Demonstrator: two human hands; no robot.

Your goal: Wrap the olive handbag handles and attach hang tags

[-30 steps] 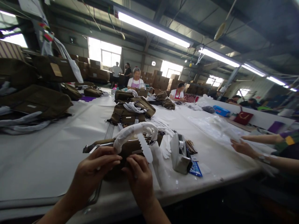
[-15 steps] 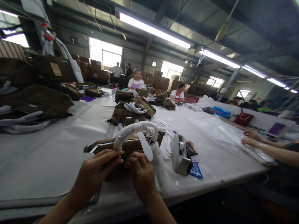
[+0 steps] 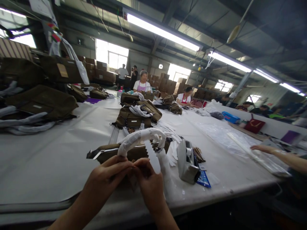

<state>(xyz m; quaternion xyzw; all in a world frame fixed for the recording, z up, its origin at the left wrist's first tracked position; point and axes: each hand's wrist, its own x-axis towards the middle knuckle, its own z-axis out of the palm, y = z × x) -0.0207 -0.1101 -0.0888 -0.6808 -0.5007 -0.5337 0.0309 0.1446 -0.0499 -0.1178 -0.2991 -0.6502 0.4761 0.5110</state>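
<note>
An olive-brown handbag [image 3: 134, 151] with a silver zip lies in front of me on the white table. Its handle [image 3: 130, 142] is wrapped in white material and arches over the top. A white strip with a notched edge [image 3: 153, 156] hangs by the handle. At the handle's near end, my left hand [image 3: 111, 174] is closed in a pinch. My right hand [image 3: 148, 179] is closed too, its fingertips meeting those of the left. Whatever they pinch is hidden by the fingers.
Right of the bag stands a grey tape dispenser [image 3: 188, 166], with brown tags [image 3: 199, 155] and a blue packet [image 3: 203, 179] beside it. More handbags [image 3: 136, 116] are piled beyond and at left [image 3: 43, 102]. A co-worker's hand [image 3: 263, 148] rests over clear plastic sheets [image 3: 240, 137] at right.
My hands have come together at the fingertips; before, they were slightly apart. The co-worker's hands at right have shifted over the plastic. The view has moved slightly.
</note>
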